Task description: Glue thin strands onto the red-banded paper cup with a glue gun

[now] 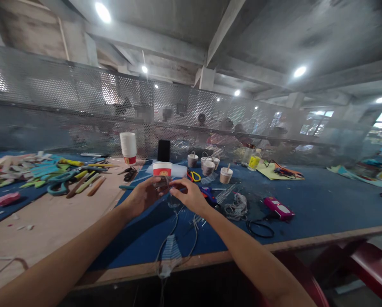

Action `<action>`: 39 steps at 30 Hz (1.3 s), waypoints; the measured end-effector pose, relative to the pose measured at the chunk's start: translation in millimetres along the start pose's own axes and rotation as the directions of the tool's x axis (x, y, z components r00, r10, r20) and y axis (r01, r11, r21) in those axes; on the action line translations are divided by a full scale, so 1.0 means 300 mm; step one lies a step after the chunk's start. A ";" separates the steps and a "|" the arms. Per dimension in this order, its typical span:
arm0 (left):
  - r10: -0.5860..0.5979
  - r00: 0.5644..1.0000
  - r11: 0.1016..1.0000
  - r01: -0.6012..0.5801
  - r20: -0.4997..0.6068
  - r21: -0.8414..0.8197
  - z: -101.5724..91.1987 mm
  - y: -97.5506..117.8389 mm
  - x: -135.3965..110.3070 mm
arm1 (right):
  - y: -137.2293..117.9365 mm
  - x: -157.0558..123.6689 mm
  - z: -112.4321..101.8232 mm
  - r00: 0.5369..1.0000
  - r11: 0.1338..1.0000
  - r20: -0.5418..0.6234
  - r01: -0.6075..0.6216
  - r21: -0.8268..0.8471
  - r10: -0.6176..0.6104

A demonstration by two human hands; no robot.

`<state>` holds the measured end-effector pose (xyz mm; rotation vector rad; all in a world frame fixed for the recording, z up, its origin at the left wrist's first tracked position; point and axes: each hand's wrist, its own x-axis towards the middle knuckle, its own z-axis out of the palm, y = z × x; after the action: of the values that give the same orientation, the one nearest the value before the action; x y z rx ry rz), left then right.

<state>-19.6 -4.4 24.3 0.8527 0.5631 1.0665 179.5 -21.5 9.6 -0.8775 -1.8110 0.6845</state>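
Both my arms reach out over the blue work mat [322, 204]. My left hand [144, 194] and my right hand [189, 196] meet at the fingertips around a small clear piece [163, 183], each with fingers closed on it. Thin wires [178, 226] trail from it toward me, down to a translucent striped piece [170, 256] at the table edge. Just beyond my hands stands a red and white paper cup [162, 169].
A stack of white cups [128, 147], scissors and coloured sticks [63, 181] lie to the left. Small pots [208, 165], a jar [248, 154], a pink device [279, 208] and a black cable [259, 228] are on the right. A perforated screen [82, 106] stands behind, with people beyond it.
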 end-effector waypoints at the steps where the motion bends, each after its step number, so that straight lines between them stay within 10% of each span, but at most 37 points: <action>1: 0.008 1.000 1.000 -0.008 0.005 -0.007 -0.003 0.001 0.002 | -0.008 -0.004 0.000 0.999 0.998 0.009 0.045 -0.046 -0.045; 10: 0.034 0.999 0.997 -0.035 -0.017 -0.062 0.015 0.030 -0.012 | -0.015 0.014 -0.060 0.967 0.909 -0.107 0.174 -0.380 -0.230; 16: 0.012 0.989 0.998 -0.022 -0.147 -0.067 0.003 0.035 -0.010 | -0.001 0.021 -0.286 0.948 0.700 -0.268 -0.308 -0.645 0.170; 21: 0.015 0.986 0.999 -0.021 -0.168 -0.031 -0.006 0.025 -0.003 | 0.062 -0.037 -0.405 0.839 0.434 -0.180 -0.436 -0.788 0.514; 29: -0.004 0.985 0.999 -0.003 -0.170 -0.042 -0.001 0.026 -0.007 | 0.153 -0.042 -0.382 0.812 0.525 -0.075 -0.442 -0.728 0.579; 39: -0.006 0.995 1.000 0.003 -0.095 -0.024 -0.011 0.021 -0.016 | 0.114 -0.025 -0.415 0.905 0.837 -0.128 -0.424 -0.346 0.406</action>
<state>-27.3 -6.3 27.6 0.7827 0.6306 1.1119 306.1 0.7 25.1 -1.5604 -1.7441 0.5880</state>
